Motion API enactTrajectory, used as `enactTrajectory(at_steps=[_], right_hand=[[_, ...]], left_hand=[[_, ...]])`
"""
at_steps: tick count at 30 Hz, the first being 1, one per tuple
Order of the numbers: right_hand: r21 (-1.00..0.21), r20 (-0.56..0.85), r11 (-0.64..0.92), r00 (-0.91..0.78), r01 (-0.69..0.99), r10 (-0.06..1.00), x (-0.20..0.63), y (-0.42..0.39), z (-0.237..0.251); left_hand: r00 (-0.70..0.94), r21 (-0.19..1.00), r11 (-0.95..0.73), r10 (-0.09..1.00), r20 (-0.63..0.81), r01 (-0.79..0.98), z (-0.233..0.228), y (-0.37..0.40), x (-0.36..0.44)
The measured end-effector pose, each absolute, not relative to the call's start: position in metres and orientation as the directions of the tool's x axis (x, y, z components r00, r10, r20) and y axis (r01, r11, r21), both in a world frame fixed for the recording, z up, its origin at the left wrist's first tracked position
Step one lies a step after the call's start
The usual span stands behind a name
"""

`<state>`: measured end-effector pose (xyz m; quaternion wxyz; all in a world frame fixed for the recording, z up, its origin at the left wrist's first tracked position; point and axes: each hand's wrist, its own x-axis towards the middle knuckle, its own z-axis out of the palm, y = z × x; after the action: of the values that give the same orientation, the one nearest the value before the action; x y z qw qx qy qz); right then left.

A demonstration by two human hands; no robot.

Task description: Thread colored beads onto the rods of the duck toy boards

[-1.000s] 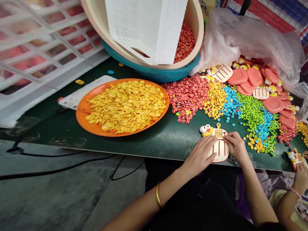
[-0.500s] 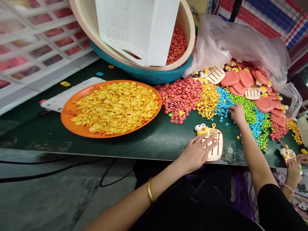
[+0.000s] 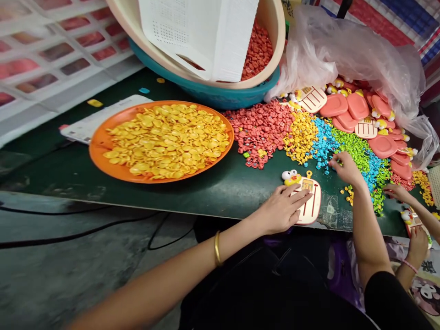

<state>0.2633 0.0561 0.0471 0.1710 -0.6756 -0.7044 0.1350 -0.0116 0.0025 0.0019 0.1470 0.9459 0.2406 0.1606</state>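
The left hand lies flat, fingers spread, pressing on the cream plastic duck-headed toy board at the near edge of the dark green table. The right hand reaches into the heap of small blue and green plastic pieces, fingers pinched together (what they hold, I cannot tell)

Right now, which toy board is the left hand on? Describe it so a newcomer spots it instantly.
Start at the orange tray of yellow discs, then go right along the near edge of the green table. The cream toy board lies flat there under the left hand. It lies apart from the pile by the plastic bag, with a yellow duck head at its top left corner.
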Motion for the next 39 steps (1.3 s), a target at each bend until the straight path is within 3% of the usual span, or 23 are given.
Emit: enactTrajectory(at_steps=[2, 5, 9, 15, 20, 23, 27, 30, 32, 35, 37, 39], right_hand=[[-0.577, 0.004, 0.054, -0.063, 0.815, 0.998, 0.249, 0.027, 0.039], [-0.696, -0.035, -0.079, 0.077, 0.714, 0.996, 0.222, -0.001, 0.02], [-0.751, 0.12, -0.059, 0.224, 0.658, 0.967, 0.2, -0.012, 0.008], [-0.613, 0.337, 0.163, 0.069, 0.773, 0.939, 0.185, -0.05, 0.0], [-0.609, 0.358, 0.333, -0.125, 0.719, 0.925, 0.164, -0.026, 0.003], [-0.574, 0.316, 0.203, -0.014, 0.793, 0.949, 0.151, 0.04, 0.019], [-0.334, 0.083, -0.083, 0.116, 0.939, 0.99, 0.134, 0.115, 0.036], [-0.268, 0.026, -0.111, 0.122, 0.957, 0.992, 0.131, 0.128, 0.042], [-0.349, 0.085, -0.06, 0.095, 0.935, 0.992, 0.142, 0.115, 0.045], [-0.608, 0.114, -0.007, 0.096, 0.794, 0.989, 0.177, 0.07, 0.044], [-0.754, 0.027, -0.067, 0.133, 0.653, 0.991, 0.199, 0.035, 0.038], [-0.817, -0.061, -0.159, 0.191, 0.554, 0.98, 0.211, 0.007, 0.027]], left_hand=[[0.82, 0.377, -0.835, 0.51, 0.259, 0.401, -0.003, 0.002, -0.012], [0.762, 0.441, -0.805, 0.556, 0.331, 0.396, -0.008, 0.002, -0.014], [0.613, 0.478, -0.759, 0.644, 0.458, 0.442, -0.011, -0.004, -0.013], [0.35, 0.546, -0.591, 0.801, 0.485, 0.595, -0.016, -0.026, 0.0], [0.35, 0.58, -0.601, 0.797, 0.493, 0.551, -0.018, -0.027, 0.0], [0.394, 0.57, -0.597, 0.802, 0.449, 0.565, -0.014, -0.024, -0.003], [0.453, 0.559, -0.61, 0.792, 0.41, 0.561, -0.009, -0.024, -0.004], [0.451, 0.604, -0.628, 0.776, 0.441, 0.491, -0.01, -0.024, -0.004], [0.396, 0.638, -0.614, 0.788, 0.471, 0.464, -0.012, -0.025, -0.004], [0.335, 0.658, -0.602, 0.799, 0.5, 0.453, -0.015, -0.026, -0.004], [0.335, 0.646, -0.618, 0.786, 0.519, 0.449, -0.017, -0.026, -0.003], [0.35, 0.634, -0.635, 0.773, 0.53, 0.442, -0.017, -0.026, -0.004]])
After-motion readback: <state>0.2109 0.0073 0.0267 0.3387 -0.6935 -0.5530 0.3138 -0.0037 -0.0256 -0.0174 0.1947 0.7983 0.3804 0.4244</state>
